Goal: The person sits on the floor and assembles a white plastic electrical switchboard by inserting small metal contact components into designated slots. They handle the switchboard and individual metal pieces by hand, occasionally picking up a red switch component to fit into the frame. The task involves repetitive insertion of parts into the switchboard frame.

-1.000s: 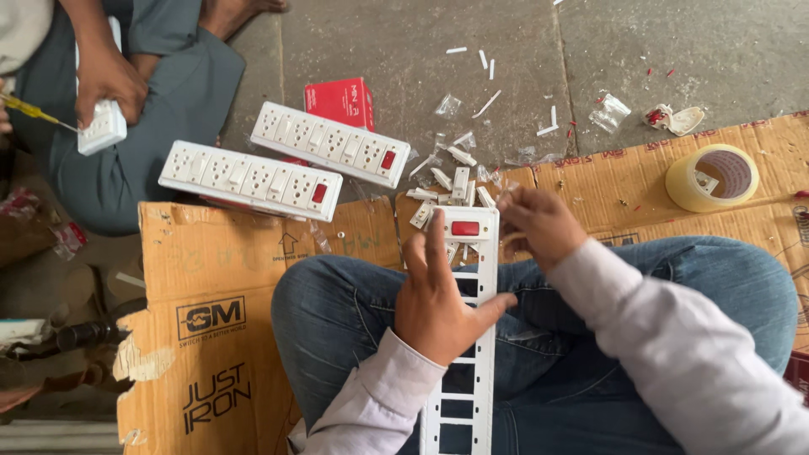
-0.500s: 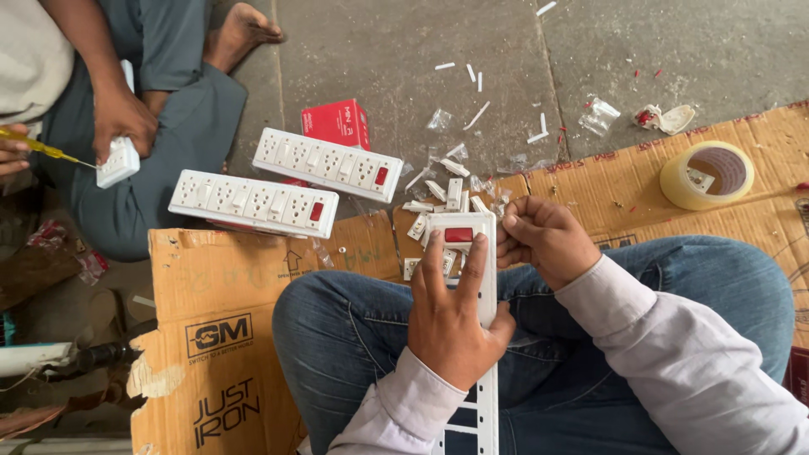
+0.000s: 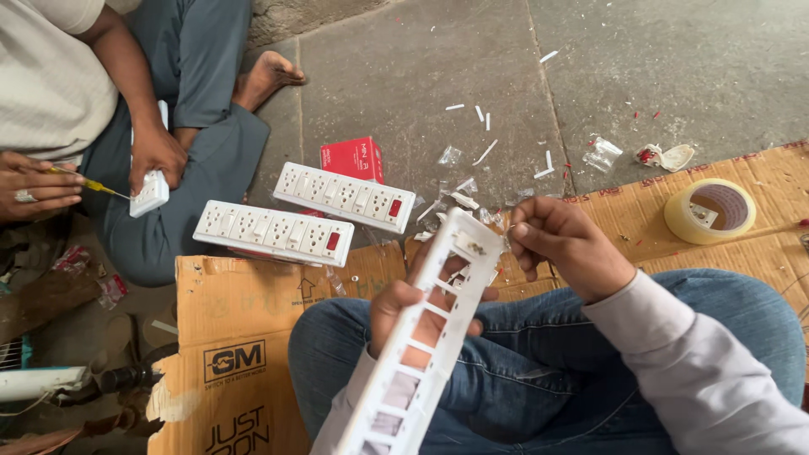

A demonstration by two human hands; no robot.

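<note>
My left hand [image 3: 413,307] grips a long white plastic power-strip frame [image 3: 425,337] with several empty rectangular openings, tilted up over my lap. My right hand [image 3: 560,244] is closed at the frame's top end, its fingertips pinching a small part I cannot make out against the end slot. Two finished white power strips [image 3: 345,195] [image 3: 274,233] with red switches lie on the floor ahead. Small white sockets [image 3: 459,202] are scattered just beyond the frame.
A second person sits at the left, holding a white switch box [image 3: 152,194] and a yellow screwdriver [image 3: 88,184]. A red carton [image 3: 352,157], a tape roll [image 3: 712,211], flattened cardboard [image 3: 244,312] and plastic scraps lie on the stone floor.
The frame went from lying flat on my lap to tilted up in my left hand. My right hand moved from the loose sockets to the frame's top end.
</note>
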